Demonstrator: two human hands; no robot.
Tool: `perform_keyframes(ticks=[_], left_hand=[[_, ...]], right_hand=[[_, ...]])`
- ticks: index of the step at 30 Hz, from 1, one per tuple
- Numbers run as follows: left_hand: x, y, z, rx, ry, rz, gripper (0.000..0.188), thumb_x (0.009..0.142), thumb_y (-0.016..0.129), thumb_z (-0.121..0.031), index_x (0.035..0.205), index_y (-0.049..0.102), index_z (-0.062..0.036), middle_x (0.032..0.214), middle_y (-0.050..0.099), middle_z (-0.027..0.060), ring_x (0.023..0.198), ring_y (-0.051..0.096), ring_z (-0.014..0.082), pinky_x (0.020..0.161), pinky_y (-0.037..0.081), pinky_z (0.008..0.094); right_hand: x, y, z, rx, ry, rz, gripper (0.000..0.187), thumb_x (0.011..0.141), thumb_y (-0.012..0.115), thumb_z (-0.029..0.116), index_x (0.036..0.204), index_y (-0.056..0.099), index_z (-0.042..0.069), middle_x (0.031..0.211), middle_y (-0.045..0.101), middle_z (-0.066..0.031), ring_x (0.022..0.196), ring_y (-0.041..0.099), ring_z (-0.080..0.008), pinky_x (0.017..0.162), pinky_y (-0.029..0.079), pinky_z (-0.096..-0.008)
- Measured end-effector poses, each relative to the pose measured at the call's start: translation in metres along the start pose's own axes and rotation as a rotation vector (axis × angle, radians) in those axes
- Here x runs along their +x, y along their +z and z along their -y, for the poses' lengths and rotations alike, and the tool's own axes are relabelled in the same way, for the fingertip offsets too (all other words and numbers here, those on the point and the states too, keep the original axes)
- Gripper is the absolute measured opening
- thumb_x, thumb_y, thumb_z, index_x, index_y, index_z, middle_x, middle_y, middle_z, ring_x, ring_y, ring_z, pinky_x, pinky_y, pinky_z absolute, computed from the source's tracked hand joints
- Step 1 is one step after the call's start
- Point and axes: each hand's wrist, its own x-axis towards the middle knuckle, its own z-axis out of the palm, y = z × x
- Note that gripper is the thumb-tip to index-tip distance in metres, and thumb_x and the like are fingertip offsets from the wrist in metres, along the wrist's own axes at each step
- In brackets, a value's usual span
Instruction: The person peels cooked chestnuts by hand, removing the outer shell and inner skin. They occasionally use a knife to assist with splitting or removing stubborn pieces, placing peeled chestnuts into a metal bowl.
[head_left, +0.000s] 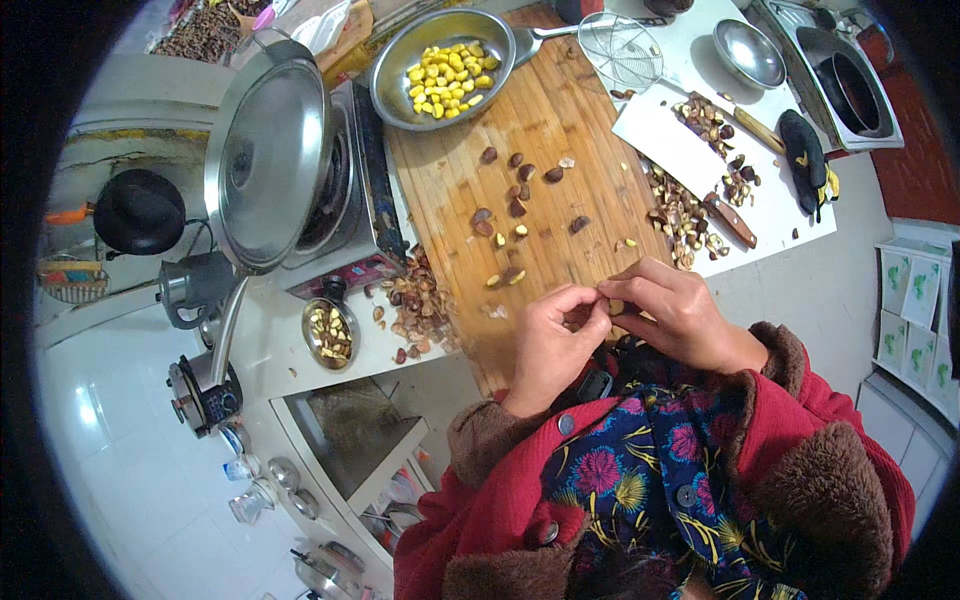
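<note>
I judge this fingertip work goes best if the right hand (668,305) steadies the chestnut (616,306) lightly while the left hand (560,338) works at its skin, sparing the flesh. Both hands are closed in a pinch on it, over the near part of the wooden board (585,215); it appears small and yellowish-brown, mostly hidden by fingers.
</note>
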Motion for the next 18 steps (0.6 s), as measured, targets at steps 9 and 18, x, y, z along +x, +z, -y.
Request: perform_keyframes(ticks=[9, 18], left_hand=[[-0.004, 0.006, -0.01, -0.165, -0.076, -0.131, 0.005, 0.084, 0.062, 0.001, 0.089, 0.062, 0.0023, 0.081, 0.062, -0.0011, 0.071, 0.056, 0.0041, 0.063, 0.046, 0.0192], [0.008, 0.009, -0.01, -0.639, -0.223, -0.065, 0.014, 0.092, 0.057, -0.009, 0.1, 0.062, 0.0016, 0.084, 0.064, 0.0043, 0.075, 0.059, 0.0088, 0.069, 0.048, 0.0207]], right_hand=[[0.006, -0.002, 0.001, 0.191, 0.079, -0.033, 0.033, 0.074, 0.072, 0.001, 0.105, 0.062, 0.0, 0.085, 0.06, -0.0097, 0.081, 0.065, -0.0237, 0.065, 0.053, -0.0307], [-0.009, 0.007, -0.016, 1.572, 0.617, -0.25, 0.037, 0.086, 0.063, 0.003, 0.121, 0.052, 0.0, 0.112, 0.063, -0.0147, 0.094, 0.065, -0.0184, 0.087, 0.052, -0.0312]])
